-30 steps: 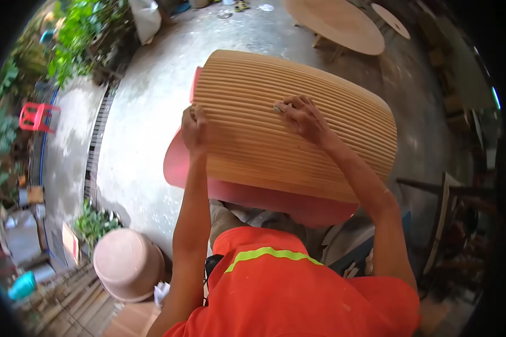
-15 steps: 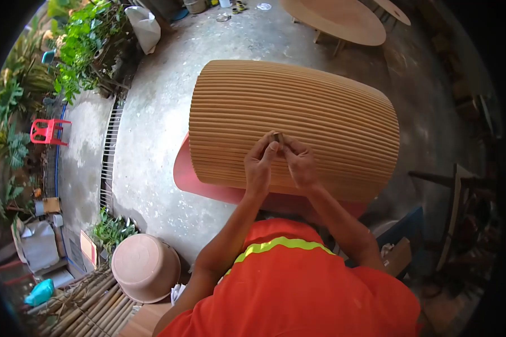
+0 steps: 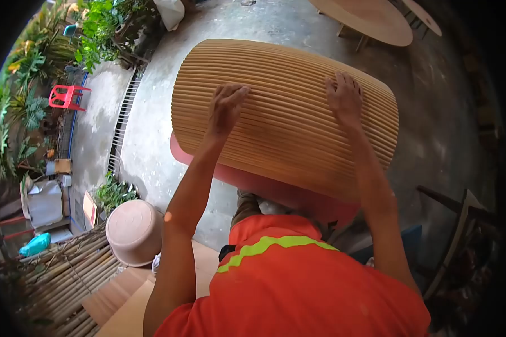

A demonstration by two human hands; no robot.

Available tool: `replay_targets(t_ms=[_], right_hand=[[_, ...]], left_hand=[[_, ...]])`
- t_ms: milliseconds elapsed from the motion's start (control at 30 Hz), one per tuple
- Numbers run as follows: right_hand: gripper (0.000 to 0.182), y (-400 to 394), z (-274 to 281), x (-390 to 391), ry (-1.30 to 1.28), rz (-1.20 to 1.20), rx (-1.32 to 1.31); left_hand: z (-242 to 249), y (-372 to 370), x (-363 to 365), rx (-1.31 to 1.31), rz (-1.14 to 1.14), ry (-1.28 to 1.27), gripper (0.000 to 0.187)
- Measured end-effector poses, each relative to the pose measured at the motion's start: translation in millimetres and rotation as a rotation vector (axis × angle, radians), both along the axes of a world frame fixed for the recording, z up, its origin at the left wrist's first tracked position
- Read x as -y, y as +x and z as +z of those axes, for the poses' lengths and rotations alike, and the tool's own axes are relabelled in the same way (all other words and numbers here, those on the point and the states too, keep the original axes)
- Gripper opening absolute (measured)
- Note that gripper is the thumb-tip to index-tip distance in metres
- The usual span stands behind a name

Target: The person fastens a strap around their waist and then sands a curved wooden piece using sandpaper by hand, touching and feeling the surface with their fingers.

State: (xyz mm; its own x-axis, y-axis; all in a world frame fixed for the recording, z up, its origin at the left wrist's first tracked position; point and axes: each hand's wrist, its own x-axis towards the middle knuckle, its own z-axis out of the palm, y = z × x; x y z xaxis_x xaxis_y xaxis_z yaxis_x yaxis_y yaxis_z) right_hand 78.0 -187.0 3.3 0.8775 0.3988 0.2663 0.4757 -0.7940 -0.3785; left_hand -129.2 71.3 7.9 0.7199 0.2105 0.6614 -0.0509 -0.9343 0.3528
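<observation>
A curved panel of narrow wooden slats (image 3: 275, 135) lies in front of me, its ridges running lengthwise. Below its near edge shows a pinkish-red surface (image 3: 258, 182). My left hand (image 3: 227, 105) rests on the left half of the slats, its fingers curled in; whatever they may hold is hidden. On the right half of the panel lies my right hand (image 3: 346, 98), fingers spread over the ridges, with nothing seen in it.
An oval tabletop (image 3: 374, 19) stands at the back right. To the left are a red plastic chair (image 3: 68, 96), a floor grate (image 3: 123, 121) and plants. Near me sit an upturned beige tub (image 3: 132, 233), bamboo poles (image 3: 67, 281) and flat boards (image 3: 118, 297).
My hands were together at the panel's middle, fingering a small dark piece. They have since parted, left and right, and reached farther across the slats. The small piece no longer shows.
</observation>
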Motion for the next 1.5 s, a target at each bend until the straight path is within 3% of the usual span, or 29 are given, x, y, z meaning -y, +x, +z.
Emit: replay_targets(t_ms=[400,567,633,700,833,867,1000,1067,1200,1333,1433,1500], right_hand=[[0.054,2.3,-4.9,-3.7,0.007,-0.009,0.021],[0.054,-0.3,-0.9,-3.3,-0.007,-0.015,0.001],[0.055,-1.2,3.6,-2.3,-0.027,-0.006,-0.015],[0.054,-2.0,4.6,-3.3,-0.032,-0.017,-0.028],[0.053,-0.7,-0.3,-6.8,-0.042,-0.041,0.02],[0.053,0.1,-0.9,-4.7,-0.03,-0.035,0.016],[0.052,-2.9,3.2,-4.5,-0.038,-0.041,0.004],[0.052,-2.1,0.5,-5.4,-0.05,-0.048,0.019],[0.053,-1.5,0.4,-5.1,-0.028,-0.045,0.036],[0.053,-1.4,2.5,-5.7,-0.044,-0.047,0.023],[0.053,-1.4,3.1,-8.0,-0.085,-0.05,0.038],[0.053,-2.8,3.8,-2.8,-0.041,-0.042,0.018]], left_hand=[[-15.2,11.5,30.1,0.008,0.158,0.104,0.019],[-10.1,16.8,37.3,0.01,-0.006,0.139,0.018],[-10.3,3.6,-3.1,-0.012,0.0,0.161,0.013],[-1.1,-8.0,-40.3,-0.118,0.186,0.138,0.011],[-8.5,3.0,2.8,-0.121,0.2,0.219,0.012],[-4.5,6.9,12.2,0.014,0.147,0.278,0.01],[-12.3,-14.7,-28.6,-0.102,0.282,0.26,0.01],[-18.5,-8.4,-31.2,-0.007,0.394,0.211,0.011],[-15.8,-3.2,-6.0,0.002,0.165,0.17,0.013],[-11.2,-9.7,-35.1,-0.145,0.373,0.09,0.017],[-23.2,3.3,5.5,0.039,0.182,0.189,0.015],[-17.1,-5.4,-22.6,-0.023,0.182,0.228,0.019]])
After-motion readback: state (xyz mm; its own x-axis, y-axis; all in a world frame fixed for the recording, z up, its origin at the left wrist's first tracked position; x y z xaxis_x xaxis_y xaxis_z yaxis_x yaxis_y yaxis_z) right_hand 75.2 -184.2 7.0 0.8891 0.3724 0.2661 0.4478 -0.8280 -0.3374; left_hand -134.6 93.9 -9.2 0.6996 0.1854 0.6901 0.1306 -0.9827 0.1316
